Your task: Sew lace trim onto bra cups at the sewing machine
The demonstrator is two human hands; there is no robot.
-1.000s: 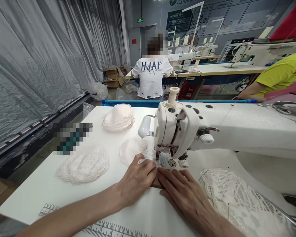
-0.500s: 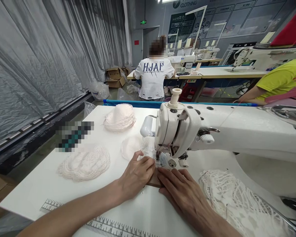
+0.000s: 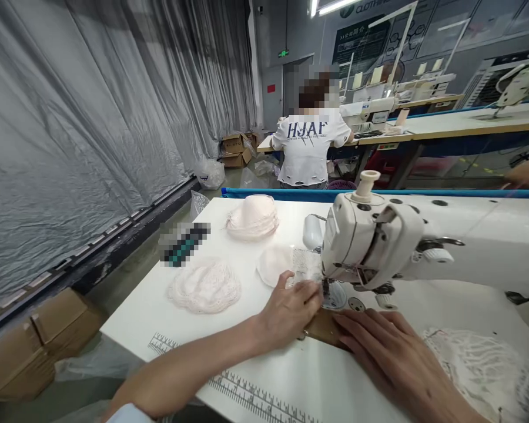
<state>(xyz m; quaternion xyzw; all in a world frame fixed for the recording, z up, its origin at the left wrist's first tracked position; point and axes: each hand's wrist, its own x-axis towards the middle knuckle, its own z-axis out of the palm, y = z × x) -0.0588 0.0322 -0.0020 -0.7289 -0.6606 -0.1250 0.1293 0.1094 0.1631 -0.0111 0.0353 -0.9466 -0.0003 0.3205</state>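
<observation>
From my end, left to right: cardboard box point(image 3: 39, 346) on the floor, off the tabletop point(image 3: 132, 326), so out of the work area. Scalloped white lace pile point(image 3: 205, 286) lies flat near the left edge, likely parked clear of the arm but in reach. Stack of pale pink cups point(image 3: 252, 218) behind it, nested, probably to save room. Printed ruler marking point(image 3: 251, 392) runs along the near side, under the left forearm, presumably for measuring. Single pale cup point(image 3: 273, 266) lies apart from the stack, just beyond my left hand point(image 3: 293, 308), touching or overlapping a white lace strip point(image 3: 307, 263) beside the needle area; can't tell if joined.

Left hand: fingers bent, tips down close to the presser foot point(image 3: 326, 286), seemingly to steer material there; can't tell if it's pinching anything, tips hidden. Brown flat piece point(image 3: 322, 328) sits between both hands, just in front of the sewing machine point(image 3: 370, 235); cloth or board, can't tell. Right hand point(image 3: 379, 343): released, fingers extended flat on the brown piece's right end, palm down, likely keeping it flat. White lace heap point(image 3: 480, 358) far right, loose and partly blurred, beside the right forearm, apparently kept off the needle.
</observation>
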